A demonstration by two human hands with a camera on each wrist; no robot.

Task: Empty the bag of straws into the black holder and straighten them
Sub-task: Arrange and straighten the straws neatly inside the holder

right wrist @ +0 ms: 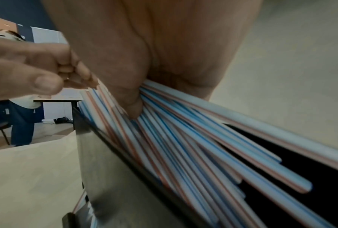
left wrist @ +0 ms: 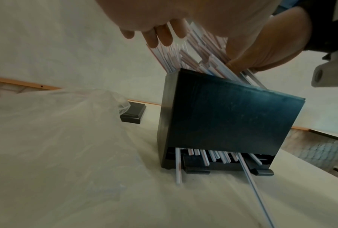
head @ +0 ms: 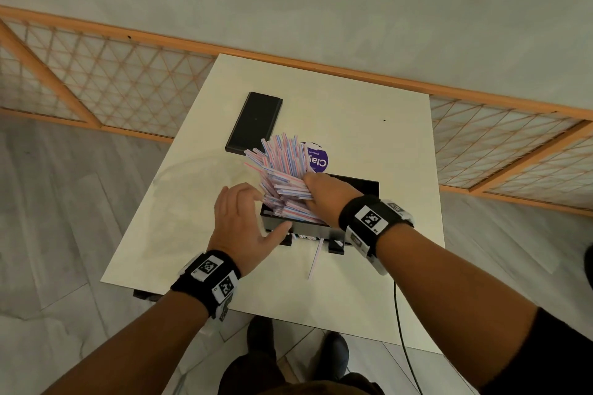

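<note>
The black holder stands on the white table, open at the top. A bundle of red- and blue-striped white straws leans out of it, fanned toward the far left. My right hand grips the bundle from above, thumb pressed into the straws. To the left, my left hand is open; its fingers lie against the fan's side and its thumb is at the holder's front edge. Straw ends poke out of the slot at the holder's base. The clear bag lies flat on the left.
A black lid lies at the far left of the table. A round purple label shows behind the straws. One loose straw lies in front of the holder, reaching toward the near edge. A cable hangs by my right arm.
</note>
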